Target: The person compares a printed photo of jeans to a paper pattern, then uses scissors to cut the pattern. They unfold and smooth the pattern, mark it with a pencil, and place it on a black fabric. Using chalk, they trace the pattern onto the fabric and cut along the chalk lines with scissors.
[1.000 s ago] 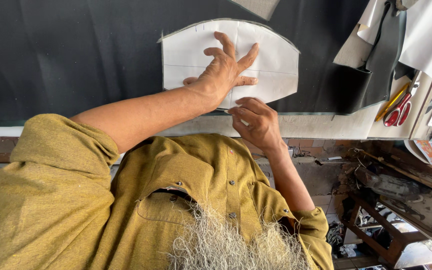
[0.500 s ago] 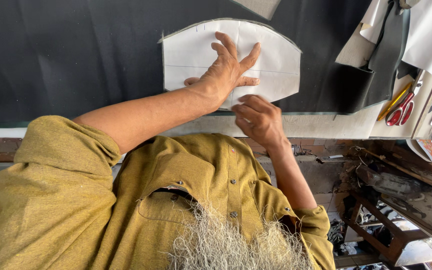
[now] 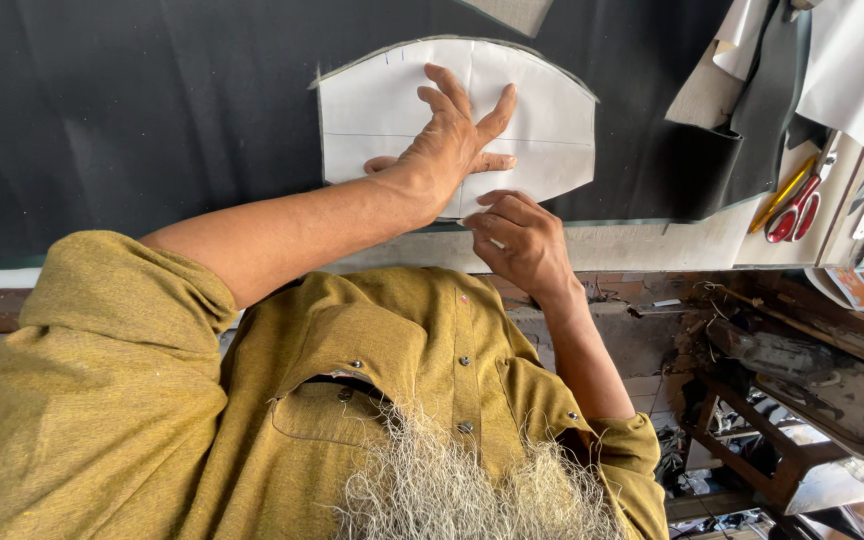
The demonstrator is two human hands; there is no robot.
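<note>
left hand (image 3: 452, 150): flat on the white paper pattern (image 3: 542, 110), fingers spread, palm down; open grip, pinning the sheet, nothing clasped.
right hand (image 3: 517, 240): at the pattern's near edge, just under the left hand; fingers curled tight, fingertips at the paper edge. Cannot tell whether they pinch a marker or the like, too small to see.
paper pattern: white, curved top edge, straight near edge, thin pencil lines across it; lies flat on the black fabric (image 3: 152, 110), near the fabric's front edge.
black fabric: spread over most of the tabletop (image 3: 652, 245); a pale strip of tabletop shows along the near side.
scissors (image 3: 792, 215): red handles, on the tabletop at right, well apart from both hands.
pencil (image 3: 782, 195): yellow, just beside the scissors.
paper pieces (image 3: 852, 70): more pale sheets stacked at the upper right, partly over a dark folded piece (image 3: 762, 110).
clothing: mustard-yellow button shirt (image 3: 372, 350), sleeves rolled up.
under the tabletop: wooden frame (image 3: 772, 470) and clutter at the lower right, details unclear.
</note>
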